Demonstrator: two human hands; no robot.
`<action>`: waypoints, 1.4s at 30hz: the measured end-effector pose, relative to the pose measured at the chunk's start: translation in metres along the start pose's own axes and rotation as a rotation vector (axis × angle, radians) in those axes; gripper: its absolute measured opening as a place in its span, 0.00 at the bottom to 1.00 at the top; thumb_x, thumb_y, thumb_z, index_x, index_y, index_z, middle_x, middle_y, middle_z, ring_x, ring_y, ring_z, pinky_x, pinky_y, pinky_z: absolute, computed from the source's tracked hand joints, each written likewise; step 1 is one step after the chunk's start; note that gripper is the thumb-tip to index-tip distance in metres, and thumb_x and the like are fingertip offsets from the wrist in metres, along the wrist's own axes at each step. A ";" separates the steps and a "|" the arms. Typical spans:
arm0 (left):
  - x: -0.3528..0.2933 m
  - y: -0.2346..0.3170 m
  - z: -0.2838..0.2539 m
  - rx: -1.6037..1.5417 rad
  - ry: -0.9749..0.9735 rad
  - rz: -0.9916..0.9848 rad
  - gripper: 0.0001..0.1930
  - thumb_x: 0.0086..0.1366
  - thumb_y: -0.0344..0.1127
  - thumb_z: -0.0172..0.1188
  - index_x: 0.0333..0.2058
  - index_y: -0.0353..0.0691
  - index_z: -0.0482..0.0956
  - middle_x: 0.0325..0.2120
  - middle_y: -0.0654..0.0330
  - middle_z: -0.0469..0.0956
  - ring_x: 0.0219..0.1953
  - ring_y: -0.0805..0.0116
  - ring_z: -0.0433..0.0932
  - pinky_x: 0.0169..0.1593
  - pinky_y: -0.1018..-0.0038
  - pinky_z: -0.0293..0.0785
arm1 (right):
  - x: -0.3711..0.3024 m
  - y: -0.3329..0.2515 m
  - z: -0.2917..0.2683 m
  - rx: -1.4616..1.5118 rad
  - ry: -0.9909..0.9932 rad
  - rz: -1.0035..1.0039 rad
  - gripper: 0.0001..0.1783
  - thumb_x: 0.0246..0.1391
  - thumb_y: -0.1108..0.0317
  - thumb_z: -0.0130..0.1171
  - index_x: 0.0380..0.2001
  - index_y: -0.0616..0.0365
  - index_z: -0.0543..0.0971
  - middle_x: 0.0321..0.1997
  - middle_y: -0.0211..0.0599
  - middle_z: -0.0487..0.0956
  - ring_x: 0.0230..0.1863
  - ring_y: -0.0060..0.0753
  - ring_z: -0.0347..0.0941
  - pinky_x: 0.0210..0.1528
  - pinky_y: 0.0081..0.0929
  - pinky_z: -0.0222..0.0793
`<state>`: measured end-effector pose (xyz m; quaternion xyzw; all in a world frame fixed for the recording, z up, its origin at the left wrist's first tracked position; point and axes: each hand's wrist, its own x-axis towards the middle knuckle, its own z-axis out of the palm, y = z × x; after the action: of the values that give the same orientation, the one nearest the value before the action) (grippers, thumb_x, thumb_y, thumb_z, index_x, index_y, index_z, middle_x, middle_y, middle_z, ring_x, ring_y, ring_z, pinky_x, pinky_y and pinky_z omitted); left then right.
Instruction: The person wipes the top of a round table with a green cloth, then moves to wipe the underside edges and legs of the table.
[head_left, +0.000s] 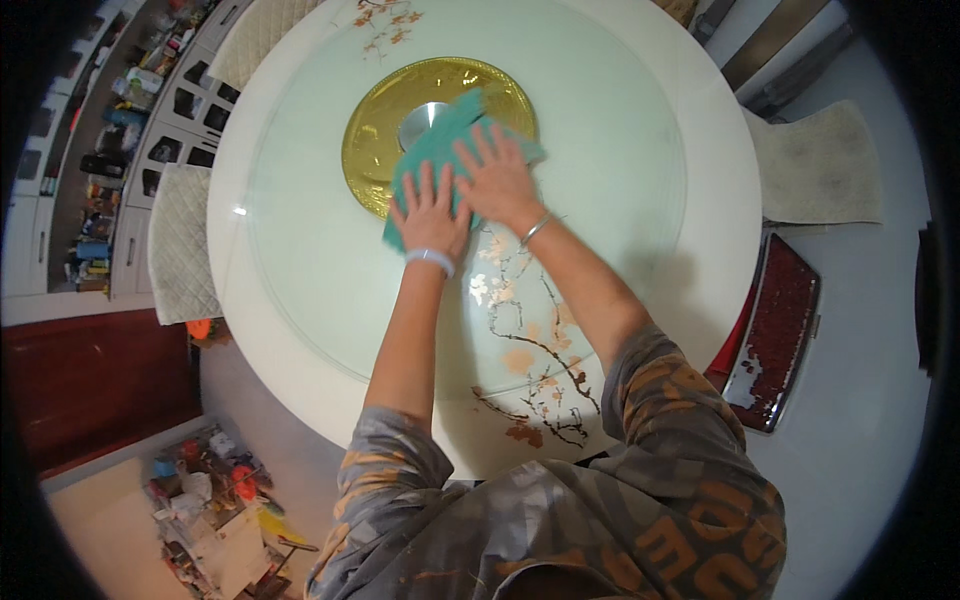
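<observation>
A green cloth (428, 160) lies spread over the near part of a round gold plate (372, 130) and onto the pale green glass top (320, 250) around it. My left hand (432, 215) rests flat on the cloth with its fingers apart, at the plate's near edge. Just right of it and a little farther off, my right hand (497, 180) presses down on the same cloth, fingers spread. Part of a silver disc (420, 122) at the plate's middle shows beyond the cloth; the rest is covered.
The glass top sits on a white round table (735, 200) with painted blossom branches (540, 350). Quilted chair covers stand at the left (183, 245) and right (820, 165). A dark red panel (775, 330) leans at the right. Crowded shelves (105, 170) line the left; clutter (215, 490) lies at lower left.
</observation>
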<state>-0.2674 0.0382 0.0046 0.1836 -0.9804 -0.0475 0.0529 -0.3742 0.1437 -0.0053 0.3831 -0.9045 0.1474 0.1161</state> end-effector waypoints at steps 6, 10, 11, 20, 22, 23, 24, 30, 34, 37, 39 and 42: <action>-0.125 0.002 -0.011 -0.054 -0.061 0.026 0.36 0.68 0.51 0.47 0.70 0.44 0.51 0.72 0.50 0.47 0.73 0.46 0.43 0.69 0.43 0.36 | -0.084 -0.047 -0.038 0.242 -0.234 -0.298 0.30 0.61 0.56 0.46 0.65 0.55 0.66 0.73 0.45 0.58 0.75 0.49 0.45 0.74 0.44 0.40; -0.094 0.065 -0.013 -0.283 -0.128 0.329 0.35 0.66 0.51 0.50 0.69 0.45 0.56 0.71 0.53 0.51 0.72 0.47 0.46 0.70 0.48 0.39 | -0.128 0.036 -0.066 0.118 -0.238 -0.104 0.33 0.55 0.59 0.55 0.63 0.62 0.67 0.72 0.52 0.58 0.74 0.53 0.49 0.72 0.47 0.45; -0.075 0.076 -0.010 -0.291 -0.082 0.383 0.34 0.66 0.52 0.50 0.68 0.47 0.57 0.70 0.54 0.52 0.72 0.47 0.47 0.70 0.47 0.40 | -0.127 0.056 -0.070 0.131 -0.200 -0.028 0.34 0.55 0.60 0.56 0.63 0.63 0.66 0.72 0.54 0.57 0.74 0.54 0.48 0.72 0.47 0.45; 0.115 0.008 0.010 -0.010 0.006 0.235 0.34 0.68 0.61 0.42 0.69 0.59 0.55 0.72 0.59 0.50 0.73 0.48 0.45 0.70 0.46 0.41 | 0.061 0.067 0.011 -0.225 -0.094 0.084 0.33 0.63 0.48 0.43 0.68 0.47 0.63 0.73 0.52 0.56 0.74 0.59 0.47 0.71 0.55 0.41; 0.111 -0.033 0.002 -0.005 -0.008 0.131 0.34 0.68 0.61 0.42 0.70 0.59 0.53 0.72 0.58 0.48 0.73 0.49 0.44 0.70 0.47 0.41 | 0.089 0.031 0.033 -0.086 -0.042 0.034 0.32 0.63 0.48 0.42 0.67 0.47 0.64 0.74 0.46 0.56 0.74 0.56 0.47 0.71 0.56 0.41; 0.102 -0.055 0.002 -0.017 -0.002 0.090 0.35 0.68 0.61 0.43 0.70 0.59 0.52 0.72 0.57 0.47 0.73 0.49 0.44 0.70 0.48 0.42 | 0.095 0.009 0.039 -0.080 -0.045 -0.025 0.32 0.63 0.48 0.42 0.67 0.47 0.65 0.74 0.44 0.56 0.74 0.54 0.48 0.71 0.55 0.41; 0.087 -0.074 0.002 -0.026 0.005 0.050 0.35 0.68 0.61 0.43 0.70 0.58 0.52 0.72 0.56 0.47 0.73 0.49 0.45 0.70 0.49 0.42 | 0.098 -0.012 0.042 -0.072 -0.045 -0.085 0.31 0.63 0.47 0.42 0.66 0.46 0.66 0.75 0.42 0.56 0.74 0.52 0.48 0.71 0.53 0.41; -0.056 -0.069 -0.016 -0.048 -0.052 0.047 0.39 0.66 0.51 0.51 0.70 0.43 0.50 0.72 0.50 0.46 0.73 0.49 0.45 0.70 0.49 0.40 | 0.006 -0.064 0.006 0.211 -0.164 -0.452 0.31 0.59 0.57 0.49 0.64 0.59 0.66 0.72 0.43 0.60 0.74 0.45 0.50 0.73 0.45 0.43; -0.060 -0.002 -0.025 -0.241 -0.177 0.297 0.37 0.66 0.50 0.52 0.69 0.44 0.53 0.71 0.53 0.50 0.72 0.49 0.47 0.70 0.47 0.41 | -0.057 0.006 -0.051 0.302 -0.217 -0.283 0.35 0.51 0.62 0.60 0.62 0.64 0.67 0.70 0.50 0.61 0.71 0.49 0.54 0.72 0.43 0.49; -0.007 0.036 -0.010 -0.290 -0.081 0.490 0.34 0.66 0.52 0.51 0.68 0.48 0.58 0.70 0.56 0.52 0.71 0.48 0.49 0.69 0.46 0.42 | -0.066 0.060 -0.057 0.089 -0.109 -0.061 0.39 0.50 0.62 0.61 0.64 0.65 0.63 0.71 0.54 0.58 0.72 0.57 0.52 0.72 0.45 0.49; 0.041 0.050 0.004 -0.215 -0.002 0.508 0.33 0.67 0.56 0.48 0.68 0.53 0.59 0.70 0.57 0.53 0.71 0.48 0.49 0.69 0.45 0.42 | -0.041 0.091 -0.034 -0.053 -0.018 0.001 0.37 0.56 0.57 0.57 0.65 0.65 0.62 0.72 0.56 0.56 0.72 0.61 0.50 0.72 0.48 0.45; 0.115 0.039 0.023 -0.101 0.053 0.432 0.32 0.68 0.61 0.41 0.68 0.59 0.58 0.71 0.60 0.51 0.72 0.48 0.46 0.70 0.45 0.41 | 0.028 0.108 -0.004 -0.134 -0.017 0.174 0.35 0.63 0.47 0.45 0.68 0.54 0.61 0.73 0.56 0.54 0.74 0.61 0.46 0.73 0.53 0.40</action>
<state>-0.3909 0.0341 -0.0033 -0.0325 -0.9916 -0.0790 0.0968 -0.4710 0.1978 -0.0120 0.2955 -0.9431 0.0928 0.1206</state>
